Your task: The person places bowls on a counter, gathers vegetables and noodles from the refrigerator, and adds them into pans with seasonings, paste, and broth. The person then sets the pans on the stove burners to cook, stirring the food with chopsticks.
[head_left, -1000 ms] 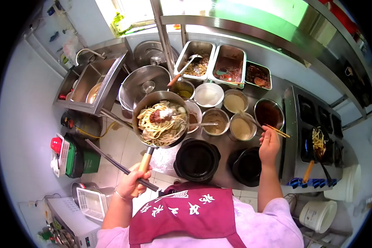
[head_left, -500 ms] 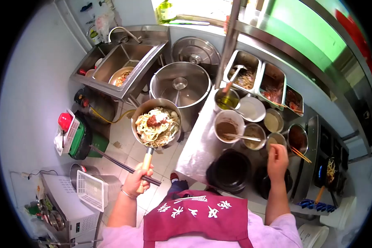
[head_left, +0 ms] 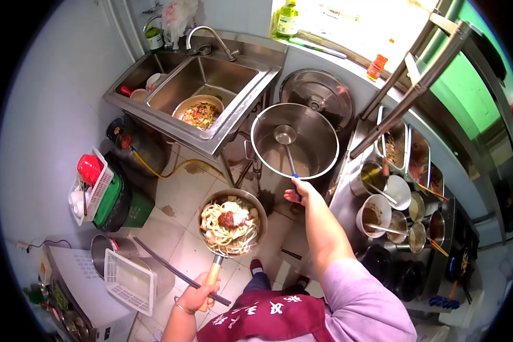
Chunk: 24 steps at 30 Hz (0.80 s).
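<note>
My left hand [head_left: 198,293] is closed round the wooden handle of a saucepan [head_left: 263,228]. The pan holds noodles [head_left: 225,228] topped with bean sprouts and a red-brown sauce. A pair of long dark chopsticks [head_left: 171,268], seemingly pressed together, runs through the same grip beneath the thumb. My right hand [head_left: 301,192] is at the blue-tipped handle of a ladle [head_left: 285,135], fingers curled at its end. That ladle's bowl rests inside a big steel stockpot [head_left: 319,165], its handle leaning over the near rim.
A steel sink [head_left: 233,74] with a bowl of food scraps [head_left: 200,114] stands at the back left. The pot lid [head_left: 302,85] leans behind the stockpot. On the right counter are sauce containers [head_left: 374,214] and food trays [head_left: 419,154]. A yellow hose [head_left: 179,165] crosses the floor.
My right hand has moved left from above the sauce containers to the ladle handle. The view has turned right to left, and the pan sits lower, nearer my body.
</note>
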{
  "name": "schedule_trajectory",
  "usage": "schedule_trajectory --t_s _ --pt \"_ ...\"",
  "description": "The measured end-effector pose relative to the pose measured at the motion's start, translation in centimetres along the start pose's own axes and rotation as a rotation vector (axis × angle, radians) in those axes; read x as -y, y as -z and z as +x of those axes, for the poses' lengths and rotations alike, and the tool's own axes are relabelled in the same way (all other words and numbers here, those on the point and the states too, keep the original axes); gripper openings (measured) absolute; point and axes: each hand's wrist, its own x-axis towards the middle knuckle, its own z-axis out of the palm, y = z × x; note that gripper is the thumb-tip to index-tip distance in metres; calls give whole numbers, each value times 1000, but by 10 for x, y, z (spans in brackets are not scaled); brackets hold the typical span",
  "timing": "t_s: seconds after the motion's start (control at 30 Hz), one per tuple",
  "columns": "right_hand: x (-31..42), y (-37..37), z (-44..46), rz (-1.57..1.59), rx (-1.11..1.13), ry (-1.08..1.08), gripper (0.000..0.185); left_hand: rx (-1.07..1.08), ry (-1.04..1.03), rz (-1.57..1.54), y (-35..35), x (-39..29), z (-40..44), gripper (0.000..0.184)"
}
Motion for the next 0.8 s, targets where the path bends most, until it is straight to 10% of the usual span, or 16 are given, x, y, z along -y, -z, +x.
schedule_trajectory --t_s 0.17,0.3,0.4,0.6,0.8 --pt "6 2 18 135 3 -99 10 8 54 -12 33 2 11 27" --pt "33 15 -15 -1303 -260 33 14 16 70 -63 41 -6 31 26" --pt "38 10 -34 -1552 -611 163 28 43 76 -58 42 -17 46 26" --pt "51 0 -3 -1513 -379 -34 18 31 53 4 35 -31 73 25" --pt "52 10 10 -568 -60 -72 13 67 48 42 36 -37 96 25"
